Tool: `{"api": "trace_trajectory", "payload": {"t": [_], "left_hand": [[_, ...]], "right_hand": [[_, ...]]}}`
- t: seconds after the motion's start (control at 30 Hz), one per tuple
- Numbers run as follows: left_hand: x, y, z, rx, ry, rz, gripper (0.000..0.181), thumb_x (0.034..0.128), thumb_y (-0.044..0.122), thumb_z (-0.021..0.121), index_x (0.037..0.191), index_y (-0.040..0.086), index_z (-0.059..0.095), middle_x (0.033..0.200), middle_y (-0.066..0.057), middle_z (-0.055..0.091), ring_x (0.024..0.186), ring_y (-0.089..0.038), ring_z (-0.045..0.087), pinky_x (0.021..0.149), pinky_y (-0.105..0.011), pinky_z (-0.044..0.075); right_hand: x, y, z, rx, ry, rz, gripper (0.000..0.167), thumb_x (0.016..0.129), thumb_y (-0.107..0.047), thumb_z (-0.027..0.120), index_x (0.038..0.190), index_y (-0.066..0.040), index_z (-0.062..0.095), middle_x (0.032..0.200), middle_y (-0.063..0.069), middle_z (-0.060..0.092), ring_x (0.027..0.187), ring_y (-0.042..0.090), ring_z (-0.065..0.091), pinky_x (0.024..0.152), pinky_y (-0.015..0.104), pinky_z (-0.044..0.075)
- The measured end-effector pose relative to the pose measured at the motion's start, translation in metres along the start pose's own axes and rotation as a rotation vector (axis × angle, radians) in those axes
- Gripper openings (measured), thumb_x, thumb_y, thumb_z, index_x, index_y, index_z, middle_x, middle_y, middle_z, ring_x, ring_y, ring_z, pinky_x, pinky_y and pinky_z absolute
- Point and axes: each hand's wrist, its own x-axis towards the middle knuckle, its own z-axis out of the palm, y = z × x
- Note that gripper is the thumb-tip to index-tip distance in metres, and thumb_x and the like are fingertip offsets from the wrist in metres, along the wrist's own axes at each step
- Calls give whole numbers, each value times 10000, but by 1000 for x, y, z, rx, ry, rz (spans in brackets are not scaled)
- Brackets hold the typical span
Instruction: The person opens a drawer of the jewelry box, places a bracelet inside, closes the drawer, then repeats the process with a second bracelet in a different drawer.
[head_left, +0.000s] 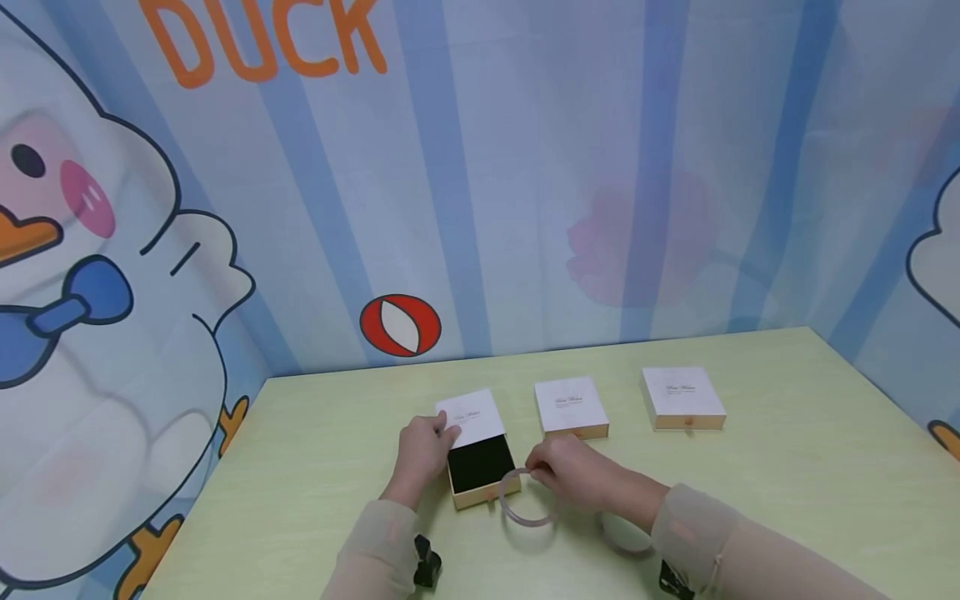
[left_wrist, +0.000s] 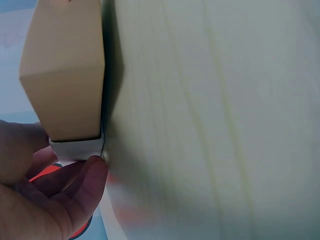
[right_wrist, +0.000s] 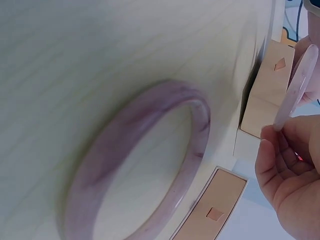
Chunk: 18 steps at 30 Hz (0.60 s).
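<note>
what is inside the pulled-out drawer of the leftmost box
A black interior shows in the exposed part of the drawer, with nothing visible lying there. The rest, farther back, is covered by the white sleeve.

In the head view, the open box (head_left: 480,432) at six o'clock looks like smooth matt card with dull lining (head_left: 481,463), the loose bangle (right_wrist: 117,142) at five glossy, the held bangle (right_wrist: 296,89) smooth, the table (head_left: 787,483) wood-grained, the twelve o'clock backdrop (head_left: 525,167) creased cloth.

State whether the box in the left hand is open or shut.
Open: its drawer sticks partway out of the white cover gripped by the left hand, the dark lining showing.
</note>
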Motion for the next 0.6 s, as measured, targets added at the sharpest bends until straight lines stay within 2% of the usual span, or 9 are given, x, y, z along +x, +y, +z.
{"api": "trace_trajectory", "payload": {"t": [0.23,0.6], "left_hand": [[-2,2,-1,7,0,0,425,923,206,614,1305,35,541,1361,-115,538,1087,-190,525,771,-330,430],[-1,2,0,-4,-10,-20,438,927,210,608,1321,39,525,1378,-109,525,1059,-193,516,764,-322,427]], "right_hand": [[2,-1,0,14,11,19,103,869,-15,617,940,8,688,843,62,681,751,105,580,645,223,482],[5,-2,-1,45,-4,69,73,876,-30,622,908,-22,687,821,35,669,739,89,558,641,220,469]]}}
